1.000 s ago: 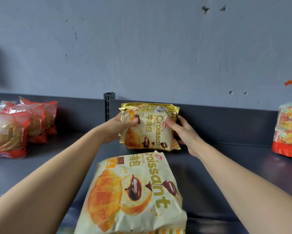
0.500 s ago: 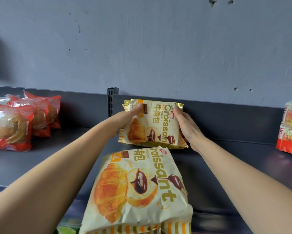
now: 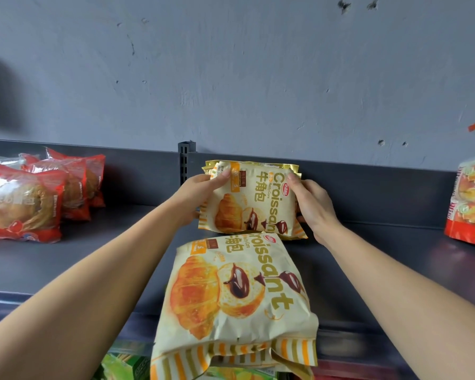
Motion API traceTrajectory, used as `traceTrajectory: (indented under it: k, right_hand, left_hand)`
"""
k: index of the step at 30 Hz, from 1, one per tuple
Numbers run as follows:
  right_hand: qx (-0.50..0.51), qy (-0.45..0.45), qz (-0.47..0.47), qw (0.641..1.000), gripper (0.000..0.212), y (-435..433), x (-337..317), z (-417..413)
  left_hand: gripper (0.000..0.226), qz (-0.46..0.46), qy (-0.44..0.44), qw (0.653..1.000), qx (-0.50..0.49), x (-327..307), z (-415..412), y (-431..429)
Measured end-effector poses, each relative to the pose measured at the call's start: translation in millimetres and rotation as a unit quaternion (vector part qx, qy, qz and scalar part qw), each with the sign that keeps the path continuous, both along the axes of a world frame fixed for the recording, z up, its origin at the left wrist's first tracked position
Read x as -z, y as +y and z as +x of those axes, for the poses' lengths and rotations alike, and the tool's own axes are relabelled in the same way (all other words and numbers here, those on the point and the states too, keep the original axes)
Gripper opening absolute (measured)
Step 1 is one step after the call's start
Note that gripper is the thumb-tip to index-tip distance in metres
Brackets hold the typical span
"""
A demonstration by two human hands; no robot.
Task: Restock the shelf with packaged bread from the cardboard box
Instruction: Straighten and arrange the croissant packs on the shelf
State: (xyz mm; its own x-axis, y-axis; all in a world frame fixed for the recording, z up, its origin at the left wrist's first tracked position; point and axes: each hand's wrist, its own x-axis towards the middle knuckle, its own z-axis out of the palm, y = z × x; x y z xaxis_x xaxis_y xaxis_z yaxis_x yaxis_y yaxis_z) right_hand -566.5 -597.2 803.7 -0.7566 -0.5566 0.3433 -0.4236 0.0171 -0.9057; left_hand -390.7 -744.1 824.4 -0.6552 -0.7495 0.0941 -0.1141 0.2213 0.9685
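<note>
Left hand (image 3: 195,196) and right hand (image 3: 317,208) hold the cream-and-gold plastic croissant packet (image 3: 248,207) upright. Fingers (image 3: 293,179) curl round its left and right edges.

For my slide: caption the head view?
Left hand and right hand hold a croissant pack upright on the shelf.

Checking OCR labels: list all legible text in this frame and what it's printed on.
"Croissan", last letter hidden: rear croissant pack.
"牛角包": same pack.
"Melty Core": same pack, small.
"roissant", first letter cut off: front croissant pack.
"角包": same pack.
Oval logos and orange tags on both: too small to read.
Print on the red packs and orange packs: blurred.
</note>
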Motion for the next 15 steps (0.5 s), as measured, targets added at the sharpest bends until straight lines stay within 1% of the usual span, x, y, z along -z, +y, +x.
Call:
traceTrajectory:
  k: [1,2,5,7,10,15]
  right_hand:
    - [0.007,0.005,0.000,1.000,0.047,0.0,-0.6,1.4]
    - [0.017,0.012,-0.001,1.000,0.047,-0.2,-0.9,2.3]
    - [0.041,0.031,0.005,0.999,0.049,-1.2,-0.1,3.2]
    - [0.035,0.036,0.032,0.998,0.050,-2.2,2.9,3.2]
    - [0.028,0.032,0.048,0.998,0.051,-2.4,6.1,4.3]
    - [-0.002,0.009,0.015,1.000,0.045,1.3,5.3,5.5]
  left_hand:
    - [0.078,-0.005,0.004,1.000,-0.015,0.9,-0.9,-2.3]
    - [0.071,-0.004,0.006,1.000,-0.027,2.1,-2.3,-4.7]
    - [0.061,0.000,0.001,0.999,-0.038,3.5,-4.1,-4.4]
    - [0.052,-0.021,-0.015,0.999,-0.044,4.5,-4.8,-2.7]
    - [0.054,-0.043,-0.018,0.998,-0.044,7.4,-7.5,-5.8]
    - [0.059,-0.039,-0.017,0.999,-0.029,10.7,-5.1,-9.8]
